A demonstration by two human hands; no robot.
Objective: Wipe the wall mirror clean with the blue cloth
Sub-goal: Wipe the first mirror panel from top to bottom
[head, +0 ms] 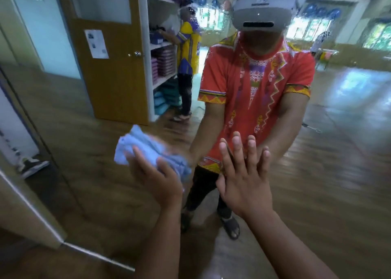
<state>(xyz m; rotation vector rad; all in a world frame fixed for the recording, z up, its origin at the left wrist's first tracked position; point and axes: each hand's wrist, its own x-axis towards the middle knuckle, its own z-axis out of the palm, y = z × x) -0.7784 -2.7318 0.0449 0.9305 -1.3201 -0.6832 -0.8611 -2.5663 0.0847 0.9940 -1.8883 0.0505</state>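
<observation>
- Your left hand (156, 179) is raised with its fingers curled around a bunched blue cloth (146, 149), pressing it toward the wall mirror (317, 173); the hand and cloth look blurred.
- Your left forearm rises from the bottom edge, tilted slightly inward.
- Your right hand (247, 177) is spread flat, fingers straight and a little apart, palm against the mirror, fingertips meeting their reflection.
- Your right forearm comes in from the lower right corner, angled up and left.
- The two hands sit close beside each other, not touching.
</observation>
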